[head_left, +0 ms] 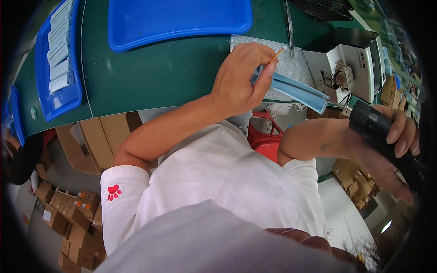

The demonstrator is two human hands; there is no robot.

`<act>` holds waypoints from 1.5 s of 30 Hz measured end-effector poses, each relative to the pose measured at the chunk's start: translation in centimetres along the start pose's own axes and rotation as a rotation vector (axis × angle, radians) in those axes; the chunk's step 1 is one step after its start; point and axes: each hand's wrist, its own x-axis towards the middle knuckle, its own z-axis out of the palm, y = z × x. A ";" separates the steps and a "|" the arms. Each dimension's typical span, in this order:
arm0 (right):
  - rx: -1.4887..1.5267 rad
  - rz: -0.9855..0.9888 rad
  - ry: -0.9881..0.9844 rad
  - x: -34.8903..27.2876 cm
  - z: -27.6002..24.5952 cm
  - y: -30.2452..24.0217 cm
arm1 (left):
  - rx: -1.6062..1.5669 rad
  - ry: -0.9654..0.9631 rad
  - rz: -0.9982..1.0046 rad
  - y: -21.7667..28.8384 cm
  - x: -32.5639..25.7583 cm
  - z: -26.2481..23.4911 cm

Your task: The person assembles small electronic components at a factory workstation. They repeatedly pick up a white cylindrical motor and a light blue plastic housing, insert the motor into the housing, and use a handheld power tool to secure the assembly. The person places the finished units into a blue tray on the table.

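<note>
Your left hand (241,75) had the light-blue bar (298,92) pinched, its length kinda slanting rightward, far end by the black screwdriver (368,119) your right hand (380,161) was gripping.

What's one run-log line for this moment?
Left hand: grips light-blue bar, orange wire at fingertips | Right hand: holds black power screwdriver, bit at bar's end | Green bench: bubble wrap, blue tray

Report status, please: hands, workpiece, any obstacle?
Left hand gripping blue bar. Right hand holding black driver, bit at bar's end. Orange wire at left hand, away from bit.
</note>
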 end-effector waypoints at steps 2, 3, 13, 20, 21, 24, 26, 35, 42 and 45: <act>0.034 0.014 0.005 -1.0 0.9 0.4 | -0.011 -0.007 0.000 0.1 0.0 0.2; 0.040 0.017 0.008 -1.3 1.3 0.7 | -0.012 -0.004 -0.013 0.3 0.1 0.2; 0.369 -0.108 0.047 2.7 1.6 -1.0 | -0.045 -0.393 -0.117 0.6 2.2 -3.5; -0.613 -0.296 0.495 2.1 -2.0 -1.5 | 0.063 -0.627 -0.293 3.3 4.1 -6.7; -0.746 -0.278 0.489 1.2 -2.5 -0.6 | 0.027 -0.623 -0.422 3.2 5.4 -7.3; -0.914 -0.251 0.508 -0.3 -2.6 3.1 | 0.043 -0.499 -0.539 1.1 11.7 -9.9; -1.131 -0.323 0.476 -1.7 -2.5 5.0 | 0.062 -0.303 -0.561 -2.5 17.8 -12.0; -0.754 0.191 -0.368 -11.7 2.1 12.5 | 0.349 0.075 -0.743 -21.9 41.7 -12.6; -0.781 0.412 -0.338 -12.6 1.9 13.7 | 1.643 0.159 0.061 -23.4 42.0 -14.9; -0.774 0.420 -0.351 -12.3 2.1 13.6 | 1.652 0.168 -0.325 -28.0 42.9 -22.9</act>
